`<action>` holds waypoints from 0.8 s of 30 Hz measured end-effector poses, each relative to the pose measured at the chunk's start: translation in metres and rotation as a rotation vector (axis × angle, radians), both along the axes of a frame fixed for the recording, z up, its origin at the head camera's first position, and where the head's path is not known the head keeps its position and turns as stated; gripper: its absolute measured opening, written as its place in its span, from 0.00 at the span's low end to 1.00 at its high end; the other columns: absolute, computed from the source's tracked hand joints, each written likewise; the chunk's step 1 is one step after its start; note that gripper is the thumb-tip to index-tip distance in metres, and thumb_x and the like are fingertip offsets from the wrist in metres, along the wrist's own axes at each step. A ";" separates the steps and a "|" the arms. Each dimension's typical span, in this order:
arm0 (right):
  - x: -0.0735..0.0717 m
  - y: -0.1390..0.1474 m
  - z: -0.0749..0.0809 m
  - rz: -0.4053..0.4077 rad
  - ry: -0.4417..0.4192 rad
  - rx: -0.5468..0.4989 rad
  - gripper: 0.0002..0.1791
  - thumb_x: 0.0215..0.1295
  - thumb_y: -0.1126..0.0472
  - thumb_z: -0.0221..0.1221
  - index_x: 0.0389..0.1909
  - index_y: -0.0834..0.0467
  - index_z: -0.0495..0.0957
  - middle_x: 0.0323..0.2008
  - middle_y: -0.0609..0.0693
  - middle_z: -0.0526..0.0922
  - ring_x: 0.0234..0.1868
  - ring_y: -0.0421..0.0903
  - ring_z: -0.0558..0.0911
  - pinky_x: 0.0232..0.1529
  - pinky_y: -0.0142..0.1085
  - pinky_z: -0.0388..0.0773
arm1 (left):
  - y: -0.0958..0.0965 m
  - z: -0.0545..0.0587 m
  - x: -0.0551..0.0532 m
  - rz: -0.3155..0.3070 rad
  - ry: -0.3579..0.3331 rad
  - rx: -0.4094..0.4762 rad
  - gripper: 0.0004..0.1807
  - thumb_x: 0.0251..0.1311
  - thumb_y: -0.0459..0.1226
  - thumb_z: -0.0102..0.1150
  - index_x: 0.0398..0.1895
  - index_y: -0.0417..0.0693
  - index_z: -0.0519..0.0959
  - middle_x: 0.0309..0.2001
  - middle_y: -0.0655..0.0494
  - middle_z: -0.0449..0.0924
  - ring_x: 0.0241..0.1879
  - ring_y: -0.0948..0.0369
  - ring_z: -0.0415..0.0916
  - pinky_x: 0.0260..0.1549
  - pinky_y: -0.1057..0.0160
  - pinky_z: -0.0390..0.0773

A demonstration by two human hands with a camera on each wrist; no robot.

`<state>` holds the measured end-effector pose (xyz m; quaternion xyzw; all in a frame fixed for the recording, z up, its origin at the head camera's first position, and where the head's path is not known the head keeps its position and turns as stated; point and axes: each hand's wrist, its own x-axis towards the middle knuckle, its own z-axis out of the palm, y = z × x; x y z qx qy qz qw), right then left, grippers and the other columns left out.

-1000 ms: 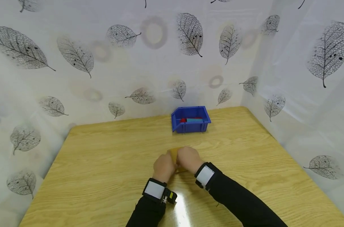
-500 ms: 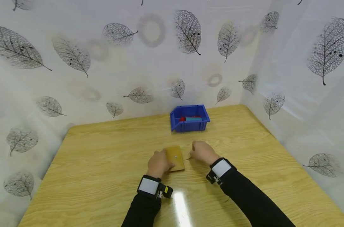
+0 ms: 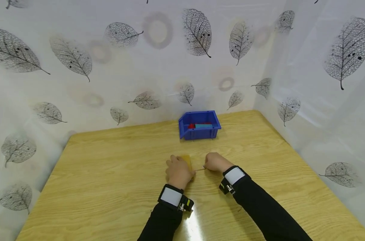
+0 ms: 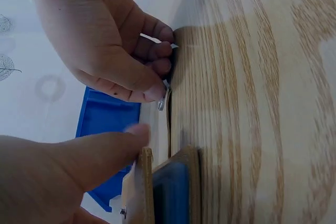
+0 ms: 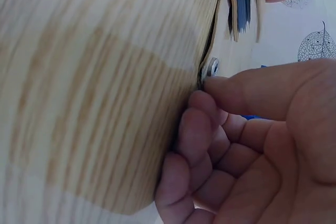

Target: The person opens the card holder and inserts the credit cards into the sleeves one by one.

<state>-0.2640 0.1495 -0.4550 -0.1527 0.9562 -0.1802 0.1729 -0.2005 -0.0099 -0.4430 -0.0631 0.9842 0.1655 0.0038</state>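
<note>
A tan card wallet [image 3: 187,160] lies on the table, partly covered by my left hand [image 3: 178,172]. That hand rests over it with fingers spread, and its straight thumb [image 4: 105,156] is at the cover's edge in the left wrist view. Dark blue sleeves [image 4: 173,190] show between the wallet's parted covers. From the wallet a narrow strap [image 3: 200,169] stretches right along the tabletop. Near its end sits a metal snap button [image 5: 213,66]. My right hand [image 3: 216,162] pinches this strap end between thumb and forefinger, its other fingers curled against the table.
Behind the hands, a blue plastic bin [image 3: 199,134] stands near the table's back edge, holding red and teal items [image 3: 203,126]. A leaf-patterned white curtain [image 3: 158,67] hangs along the back and sides. The wooden table [image 3: 110,167] extends around the hands.
Both hands were together at the wallet; the right hand has since drawn away to the right with the strap. The left hand has shifted from the wallet's left edge to over it.
</note>
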 end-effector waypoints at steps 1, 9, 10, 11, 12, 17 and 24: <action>0.000 -0.001 -0.001 0.006 -0.001 0.005 0.08 0.58 0.68 0.56 0.21 0.60 0.76 0.21 0.48 0.72 0.22 0.43 0.69 0.24 0.31 0.64 | -0.002 0.000 0.001 -0.011 -0.002 0.007 0.47 0.44 0.55 0.75 0.57 0.26 0.71 0.44 0.37 0.67 0.43 0.43 0.68 0.29 0.50 0.78; 0.000 -0.006 0.007 0.024 -0.078 0.038 0.11 0.65 0.66 0.54 0.22 0.59 0.69 0.21 0.50 0.68 0.22 0.44 0.66 0.24 0.33 0.61 | -0.058 0.009 -0.003 -0.142 -0.088 0.487 0.30 0.57 0.43 0.61 0.60 0.35 0.72 0.48 0.40 0.76 0.44 0.48 0.76 0.42 0.51 0.78; 0.000 -0.005 0.008 0.019 -0.086 0.032 0.12 0.66 0.66 0.54 0.21 0.58 0.69 0.20 0.49 0.68 0.21 0.44 0.66 0.23 0.32 0.61 | -0.068 0.011 -0.002 -0.135 -0.106 0.560 0.28 0.59 0.43 0.60 0.59 0.35 0.72 0.48 0.41 0.78 0.43 0.50 0.77 0.42 0.52 0.79; 0.000 -0.005 0.007 0.018 -0.087 0.028 0.12 0.65 0.66 0.54 0.21 0.58 0.68 0.20 0.49 0.67 0.21 0.44 0.66 0.23 0.32 0.61 | -0.077 0.011 -0.001 -0.127 -0.117 0.614 0.25 0.60 0.42 0.60 0.57 0.36 0.74 0.46 0.42 0.79 0.41 0.52 0.79 0.40 0.54 0.80; 0.000 -0.004 0.007 0.018 -0.085 0.025 0.13 0.65 0.66 0.54 0.21 0.58 0.68 0.20 0.49 0.67 0.21 0.44 0.65 0.23 0.32 0.60 | -0.085 0.012 0.000 -0.110 -0.124 0.652 0.22 0.61 0.41 0.60 0.55 0.37 0.75 0.45 0.43 0.80 0.39 0.53 0.80 0.37 0.55 0.81; -0.001 -0.004 0.004 0.011 -0.087 0.010 0.11 0.65 0.66 0.53 0.22 0.58 0.69 0.21 0.49 0.68 0.21 0.44 0.66 0.23 0.33 0.61 | -0.119 0.012 0.009 -0.036 -0.131 0.615 0.14 0.63 0.37 0.59 0.47 0.36 0.79 0.35 0.48 0.82 0.30 0.59 0.79 0.28 0.61 0.81; 0.001 -0.005 0.007 0.009 -0.138 -0.014 0.10 0.68 0.65 0.51 0.26 0.59 0.69 0.21 0.50 0.67 0.21 0.44 0.66 0.23 0.34 0.61 | -0.138 0.006 0.016 0.041 -0.118 0.374 0.18 0.59 0.37 0.63 0.50 0.36 0.81 0.46 0.41 0.83 0.41 0.51 0.79 0.39 0.52 0.78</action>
